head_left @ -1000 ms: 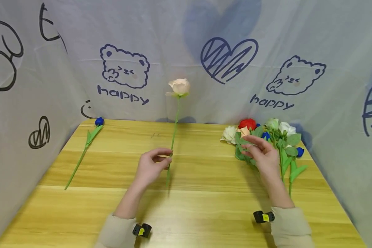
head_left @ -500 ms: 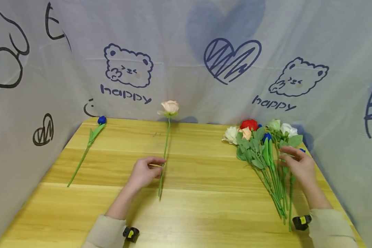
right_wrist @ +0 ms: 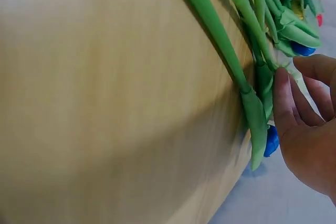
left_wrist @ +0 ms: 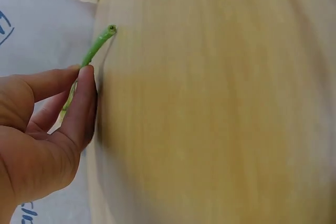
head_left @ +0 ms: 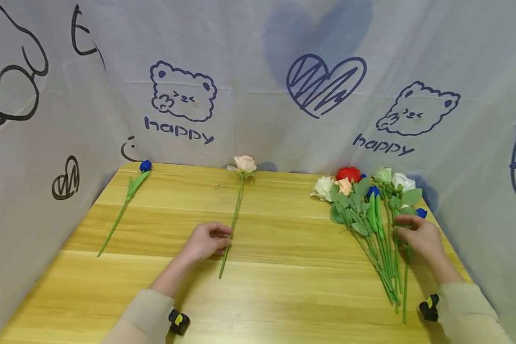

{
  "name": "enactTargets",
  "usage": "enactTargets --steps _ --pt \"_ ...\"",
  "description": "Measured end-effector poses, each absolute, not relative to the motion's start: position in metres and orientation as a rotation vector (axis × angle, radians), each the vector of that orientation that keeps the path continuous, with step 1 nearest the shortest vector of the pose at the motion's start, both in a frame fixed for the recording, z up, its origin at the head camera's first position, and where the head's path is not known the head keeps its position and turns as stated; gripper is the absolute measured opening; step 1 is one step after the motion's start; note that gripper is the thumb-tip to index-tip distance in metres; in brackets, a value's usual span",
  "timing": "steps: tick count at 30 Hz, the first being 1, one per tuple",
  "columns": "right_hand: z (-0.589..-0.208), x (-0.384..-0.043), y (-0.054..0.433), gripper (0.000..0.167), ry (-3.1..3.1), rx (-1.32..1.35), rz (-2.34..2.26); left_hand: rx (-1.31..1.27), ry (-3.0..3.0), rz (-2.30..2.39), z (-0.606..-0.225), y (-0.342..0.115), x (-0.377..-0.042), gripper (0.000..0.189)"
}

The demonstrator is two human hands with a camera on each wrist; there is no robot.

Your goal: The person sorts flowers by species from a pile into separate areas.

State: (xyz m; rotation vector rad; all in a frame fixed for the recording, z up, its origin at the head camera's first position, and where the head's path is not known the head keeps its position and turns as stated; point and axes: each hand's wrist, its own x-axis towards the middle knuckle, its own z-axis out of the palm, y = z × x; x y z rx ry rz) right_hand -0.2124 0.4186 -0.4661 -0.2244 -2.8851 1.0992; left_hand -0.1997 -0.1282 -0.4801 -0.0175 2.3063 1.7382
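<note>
My left hand [head_left: 207, 241] pinches the green stem of a pale pink rose [head_left: 245, 165] between thumb and fingers. The rose lies low over the table, its head toward the back; the left wrist view shows the cut stem end [left_wrist: 111, 30] sticking out past the fingertips. At the right, my right hand [head_left: 421, 236] reaches in among the stems of a bunch of artificial flowers [head_left: 361, 215]. In the right wrist view its thumb tip is right at a green stem [right_wrist: 247, 14], with a gap between thumb and forefinger. A blue tulip [right_wrist: 271, 141] lies just past it.
A single blue tulip [head_left: 145, 166] lies on the left of the wooden table [head_left: 284, 296]. Within the bunch are a red rose [head_left: 348, 174], white roses [head_left: 323, 188] and a peach rose [head_left: 344, 185]. A printed cloth [head_left: 249, 62] hangs behind the table.
The left hand has lowered the pale pink rose from upright toward the table. The right hand has moved right, from above the bunch down to the stems on its right side.
</note>
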Motion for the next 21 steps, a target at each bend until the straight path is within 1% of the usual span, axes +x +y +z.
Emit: enactTargets --steps 7,12,21 --pt "-0.463 -0.234 0.420 0.041 -2.940 -0.156 0.953 -0.099 2.282 1.710 -0.481 -0.130 -0.199 0.023" --pt "-0.463 -0.250 0.419 0.043 -2.964 -0.141 0.861 -0.111 2.265 1.717 -0.480 -0.129 -0.198 0.023" --pt "-0.470 -0.265 0.416 0.046 -3.042 -0.149 0.790 -0.113 2.231 1.715 -0.480 -0.132 -0.196 0.022"
